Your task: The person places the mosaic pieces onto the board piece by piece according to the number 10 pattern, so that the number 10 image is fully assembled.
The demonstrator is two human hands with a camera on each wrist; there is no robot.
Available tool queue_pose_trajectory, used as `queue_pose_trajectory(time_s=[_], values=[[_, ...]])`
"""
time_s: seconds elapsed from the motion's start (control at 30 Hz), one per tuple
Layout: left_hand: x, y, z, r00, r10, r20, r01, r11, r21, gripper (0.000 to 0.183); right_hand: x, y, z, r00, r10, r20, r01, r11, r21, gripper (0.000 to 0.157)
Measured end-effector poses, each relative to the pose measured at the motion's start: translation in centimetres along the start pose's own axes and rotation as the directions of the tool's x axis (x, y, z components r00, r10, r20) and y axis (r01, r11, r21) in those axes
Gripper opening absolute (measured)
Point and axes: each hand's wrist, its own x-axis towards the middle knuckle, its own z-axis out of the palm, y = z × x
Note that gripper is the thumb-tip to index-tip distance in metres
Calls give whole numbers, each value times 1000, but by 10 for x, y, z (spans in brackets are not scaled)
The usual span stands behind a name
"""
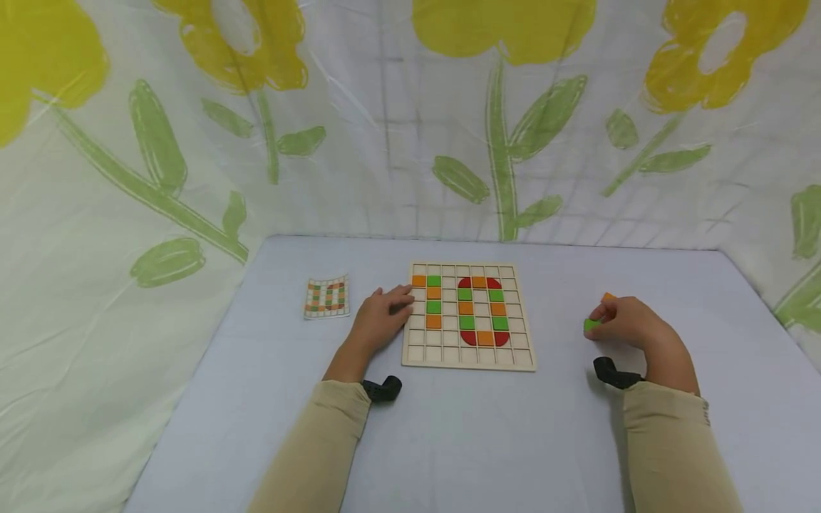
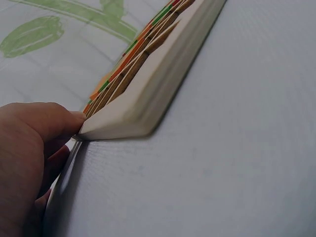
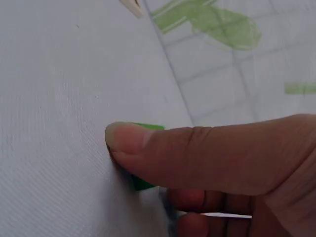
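On the table lies a square wooden grid board [image 1: 468, 360] with orange, green and red tiles set in it; they form a 1 and a 0. My left hand [image 1: 378, 317] rests at the board's left edge with its fingers loosely bent. In the left wrist view the thumb [image 2: 59, 118] touches the board's edge [image 2: 133, 116]. Off to the right of the board, my right hand [image 1: 631, 324] pinches a green tile [image 1: 591, 325] close over the table. The thumb covers part of that green tile [image 3: 145, 183] in the right wrist view. An orange tile [image 1: 608, 296] shows just beyond the right hand's fingers.
A small printed pattern card [image 1: 326, 296] lies left of the board, with a coloured grid on it. Behind the white table [image 1: 487, 442] hangs a pale curtain [image 1: 359, 178] with yellow flowers. Black wrist cameras [image 1: 383, 389] sit on both wrists.
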Motion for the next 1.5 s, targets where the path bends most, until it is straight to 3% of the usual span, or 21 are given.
queue_pose_trajectory(time_s=[0.13,0.27,0.43,0.6,0.83,1.1,1.27,1.4,1.5], values=[[-1,-1,4,1000,-4,3,4,1000,0,29,2,-5,8,996,-36,-80,36,999,-4,28],[-1,-3,8,1000,-3,4,3,1000,0,28,7,-27,19,989,-65,-134,69,997,30,20],[-2,-2,12,1000,-2,23,2,1000,-4,28,7,-77,41,986,-119,-118,129,988,86,22],[-3,0,17,999,20,31,-20,1000,-9,28,11,-129,74,964,-233,-126,248,962,118,15],[-4,0,23,999,22,45,-21,1000,-20,28,19,-172,114,950,-302,-74,309,941,136,10],[3,6,25,997,32,70,-31,999,-17,29,21,-180,128,965,-242,-101,252,963,96,7],[9,10,22,997,23,78,-21,999,-24,30,20,-182,126,960,-261,-105,264,964,17,6],[14,11,19,997,37,69,-35,999,-28,30,22,-180,113,965,-246,-96,247,969,2,8],[14,8,14,998,29,48,-28,999,-26,30,26,-167,88,978,-177,-107,183,982,54,15]])
